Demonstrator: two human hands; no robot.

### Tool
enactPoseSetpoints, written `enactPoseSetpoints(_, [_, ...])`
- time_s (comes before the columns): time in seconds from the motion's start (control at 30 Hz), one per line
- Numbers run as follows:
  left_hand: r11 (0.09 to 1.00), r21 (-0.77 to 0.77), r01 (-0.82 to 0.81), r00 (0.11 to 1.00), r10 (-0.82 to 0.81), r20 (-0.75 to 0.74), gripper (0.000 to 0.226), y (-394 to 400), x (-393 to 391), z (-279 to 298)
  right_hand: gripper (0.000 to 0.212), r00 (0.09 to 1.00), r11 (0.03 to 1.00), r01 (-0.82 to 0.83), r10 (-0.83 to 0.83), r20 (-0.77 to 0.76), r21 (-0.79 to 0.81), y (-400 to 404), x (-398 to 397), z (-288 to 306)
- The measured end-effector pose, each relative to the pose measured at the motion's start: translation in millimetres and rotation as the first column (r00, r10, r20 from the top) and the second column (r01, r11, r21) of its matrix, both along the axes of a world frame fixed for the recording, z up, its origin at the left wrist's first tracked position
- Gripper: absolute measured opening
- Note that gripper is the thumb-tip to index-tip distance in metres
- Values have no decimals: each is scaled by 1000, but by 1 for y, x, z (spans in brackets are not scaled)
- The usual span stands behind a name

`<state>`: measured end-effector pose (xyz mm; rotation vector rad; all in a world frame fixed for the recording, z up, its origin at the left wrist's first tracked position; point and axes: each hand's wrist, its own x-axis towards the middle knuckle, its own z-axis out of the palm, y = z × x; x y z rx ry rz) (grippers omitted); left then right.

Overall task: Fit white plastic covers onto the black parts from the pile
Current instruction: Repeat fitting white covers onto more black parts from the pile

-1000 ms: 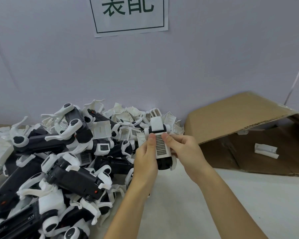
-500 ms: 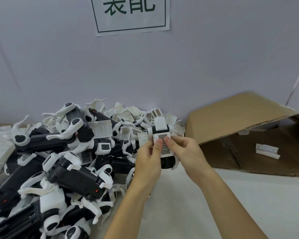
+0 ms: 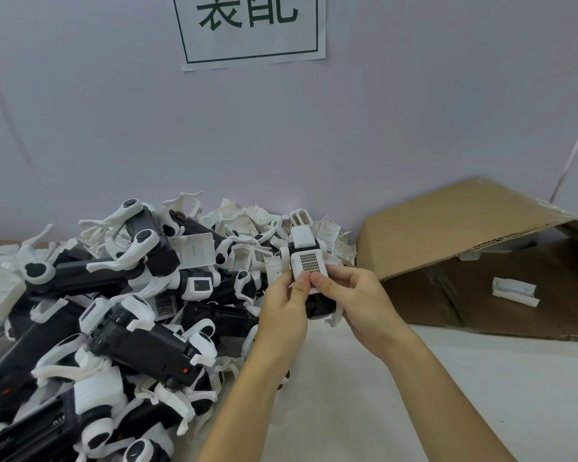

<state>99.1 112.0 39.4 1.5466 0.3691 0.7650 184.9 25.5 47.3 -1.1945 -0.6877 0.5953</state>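
Observation:
I hold one black part (image 3: 317, 305) upright in front of me, above the table. A white plastic cover (image 3: 309, 261) with a small grid vent lies on its upper face. My left hand (image 3: 282, 311) grips the part from the left, its thumb on the cover's lower edge. From the right my right hand (image 3: 357, 300) grips it too, thumb pressing beside the left thumb. Most of the black body is hidden by my fingers. The pile (image 3: 114, 311) of black parts and loose white covers fills the left side.
A flattened cardboard box (image 3: 454, 228) lies open at the right, against the wall. One white cover piece (image 3: 514, 291) rests inside it. A paper sign (image 3: 251, 28) hangs on the wall. White table surface (image 3: 464, 378) spreads under my forearms.
Both thumbs have slid down from the grid vent to the cover's lower edge. The held part has stayed in nearly the same spot.

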Motion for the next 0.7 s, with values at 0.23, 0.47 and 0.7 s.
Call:
enactPoseSetpoints(0.23, [1000, -1, -4, 1000, 4, 8, 27, 1, -1, 1, 24, 999, 999, 46, -45, 11, -1, 0, -1, 1])
enactPoseSetpoints(0.47, [984, -179, -8, 996, 23, 83, 36, -1, -3, 7, 35, 988, 989, 146, -146, 48, 16, 4, -5, 5])
enactPoseSetpoints(0.7, [990, -91, -109, 985, 119, 123, 48, -3, -5, 8, 25, 982, 984, 169, -173, 69, 60, 8, -7, 4])
